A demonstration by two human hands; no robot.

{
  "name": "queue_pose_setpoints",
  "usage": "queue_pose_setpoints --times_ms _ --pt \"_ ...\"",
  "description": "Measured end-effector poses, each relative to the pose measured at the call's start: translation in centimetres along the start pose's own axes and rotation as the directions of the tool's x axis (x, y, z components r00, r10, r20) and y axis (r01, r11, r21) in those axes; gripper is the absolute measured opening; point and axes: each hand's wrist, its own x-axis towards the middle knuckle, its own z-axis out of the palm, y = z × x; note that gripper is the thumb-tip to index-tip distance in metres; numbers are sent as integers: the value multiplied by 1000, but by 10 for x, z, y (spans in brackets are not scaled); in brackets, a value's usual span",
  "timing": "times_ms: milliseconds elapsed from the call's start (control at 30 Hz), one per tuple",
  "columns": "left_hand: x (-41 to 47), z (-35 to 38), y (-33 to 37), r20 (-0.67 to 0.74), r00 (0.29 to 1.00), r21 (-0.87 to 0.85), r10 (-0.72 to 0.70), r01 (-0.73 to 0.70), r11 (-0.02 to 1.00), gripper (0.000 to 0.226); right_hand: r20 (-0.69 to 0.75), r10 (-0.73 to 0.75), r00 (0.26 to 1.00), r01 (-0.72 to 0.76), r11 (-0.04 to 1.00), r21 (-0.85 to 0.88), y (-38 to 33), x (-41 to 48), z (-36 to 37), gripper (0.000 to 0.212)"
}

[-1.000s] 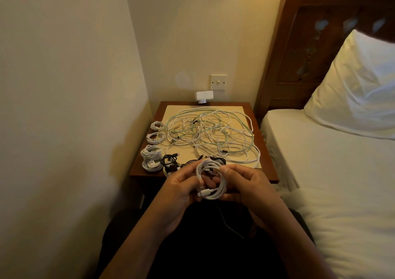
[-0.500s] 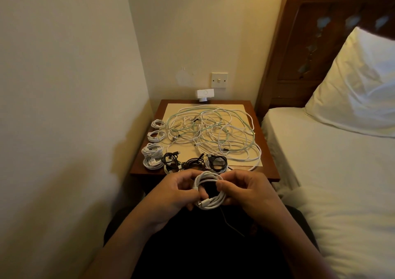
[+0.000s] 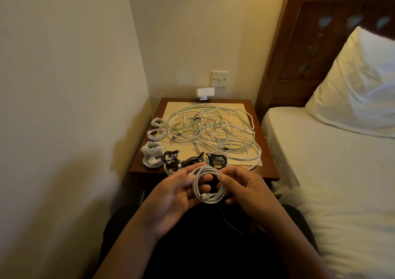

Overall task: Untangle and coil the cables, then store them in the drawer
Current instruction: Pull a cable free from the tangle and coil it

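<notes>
Count, bedside surface (image 3: 267, 167): one. Cream mat (image 3: 235, 110) on it: one. Loose tangle (image 3: 213, 129) of white and pale green cables: one heap; the number of cables inside it cannot be separated by eye. Wound white coils (image 3: 152, 148), in a column along the left edge: four. Black coils (image 3: 218, 160), in a row along the near edge: three; a further white one may sit partly hidden under the leftmost, not confirmed. Held white coil (image 3: 208, 184): one, between two hands, left hand (image 3: 171, 195) and right hand (image 3: 245, 189). Small white device (image 3: 205, 92) at the far edge: one. Wall switch (image 3: 220, 79): one. Pillow (image 3: 352, 90): one. Bed (image 3: 331, 172): one.
</notes>
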Motion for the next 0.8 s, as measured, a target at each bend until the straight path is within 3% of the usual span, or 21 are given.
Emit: queue_pose_setpoints --times_ms 100,233,400,533,667,800 --pt "0 3 -3 -101 988 214 114 -90 973 50 -6 -3 1000 3 999 43 2 2 2 10" --pt "-1 5 -5 -245 922 364 299 -198 910 34 71 43 997 -50 995 90 6 1 2 10" --pt "-3 6 -6 -174 932 472 317 -203 858 25 73 -21 997 13 994 109 1 0 0 17" --pt "-4 12 -7 -113 942 559 316 -202 804 26 87 -134 987 137 990 -31 -3 -1 1 12" --pt "-2 16 -9 -135 926 541 351 -228 809 25 -13 -130 991 131 990 55 -1 3 7 8" --pt "-3 15 -15 -166 961 250 222 -176 952 38 -104 -98 990 115 978 176 1 7 7 7"
